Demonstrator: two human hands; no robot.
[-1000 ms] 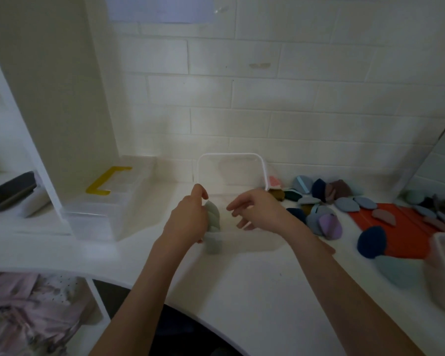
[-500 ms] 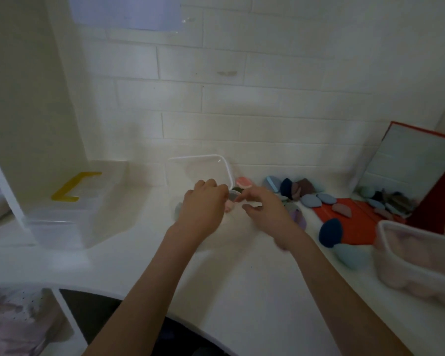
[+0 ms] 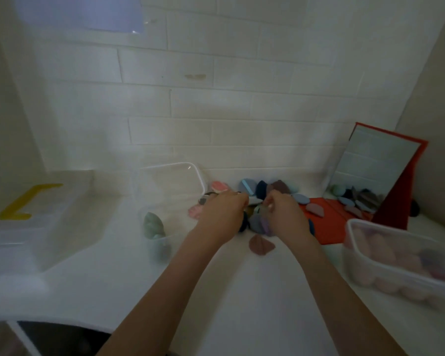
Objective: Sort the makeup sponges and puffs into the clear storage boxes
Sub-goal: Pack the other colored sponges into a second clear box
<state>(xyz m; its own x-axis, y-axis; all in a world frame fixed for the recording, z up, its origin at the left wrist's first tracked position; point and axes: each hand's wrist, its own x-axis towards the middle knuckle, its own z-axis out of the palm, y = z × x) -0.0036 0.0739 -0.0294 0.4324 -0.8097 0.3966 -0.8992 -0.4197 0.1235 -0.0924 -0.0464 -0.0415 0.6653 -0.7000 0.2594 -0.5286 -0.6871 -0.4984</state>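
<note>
Here both hands (image 3: 252, 214) reach into the puff pile (image 3: 257, 222).

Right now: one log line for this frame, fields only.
left hand: in puff pile, grip unclear | right hand: same | middle clear box: green sponges inside | right box: pink sponges

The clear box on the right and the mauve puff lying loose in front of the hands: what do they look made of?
The clear box looks like thin translucent plastic with a frosted, slightly glossy finish: pink shapes show blurred through its wall. The mauve puff looks like soft matte foam or velour with no shine; blur leaves which one open.
</note>
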